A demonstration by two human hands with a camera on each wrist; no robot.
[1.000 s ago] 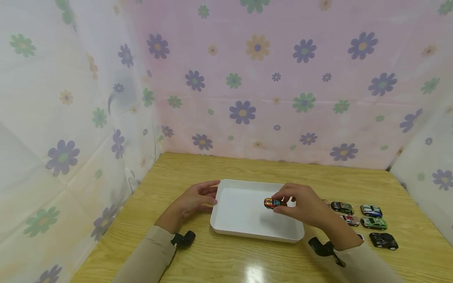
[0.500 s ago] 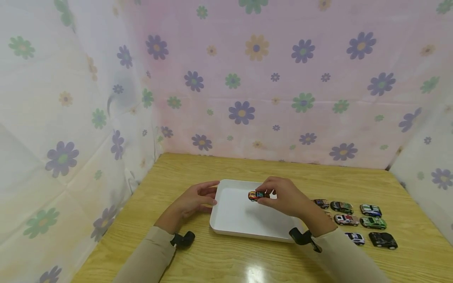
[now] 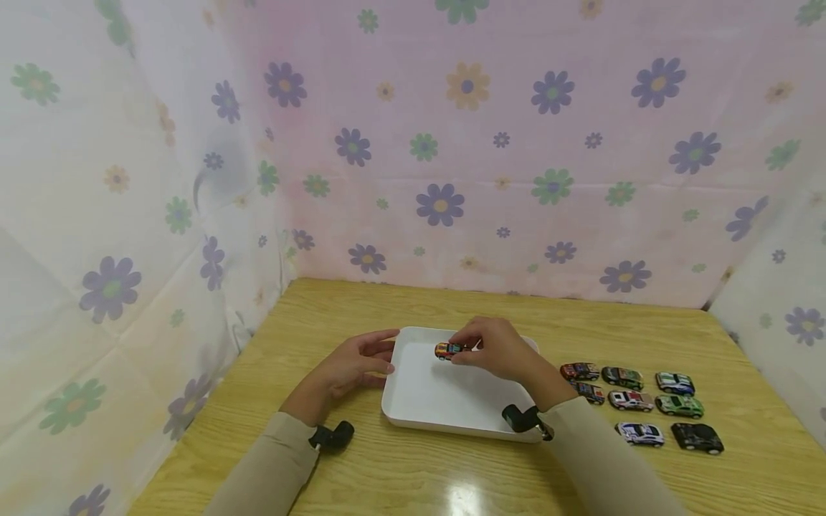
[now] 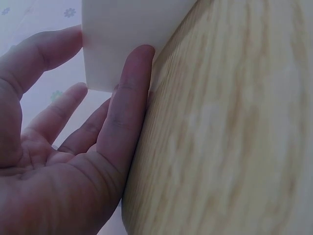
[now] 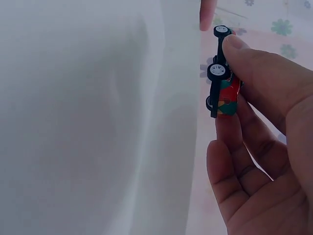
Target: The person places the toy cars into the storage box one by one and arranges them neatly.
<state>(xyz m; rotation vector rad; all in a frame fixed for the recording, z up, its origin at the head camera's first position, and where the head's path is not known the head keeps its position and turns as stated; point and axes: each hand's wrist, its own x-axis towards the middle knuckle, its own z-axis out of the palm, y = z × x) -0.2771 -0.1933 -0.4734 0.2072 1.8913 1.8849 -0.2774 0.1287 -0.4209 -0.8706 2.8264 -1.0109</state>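
Note:
A small red, yellow and green toy car (image 3: 449, 350) is pinched between the thumb and fingers of my right hand (image 3: 498, 348), over the back part of the white tray (image 3: 445, 430). In the right wrist view the toy car (image 5: 224, 85) shows its black underside and white-hubbed wheels, held above the tray's inner wall. My left hand (image 3: 351, 364) rests at the tray's left end, fingers extended. Seen from the left wrist, its thumb (image 4: 132, 93) and fingertips touch the outside of the tray (image 4: 127, 34), near the wooden table.
Several toy cars stand in loose rows right of the tray, among them a black car (image 3: 698, 437), a green car (image 3: 680, 405) and a white car (image 3: 639, 433). A flowered cloth (image 3: 387, 165) hangs behind the wooden table (image 3: 361, 473) and along both sides.
My right hand has moved left and slightly back across the tray with the toy car, uncovering more of the cars at the right. My left hand has stayed at the tray's left end.

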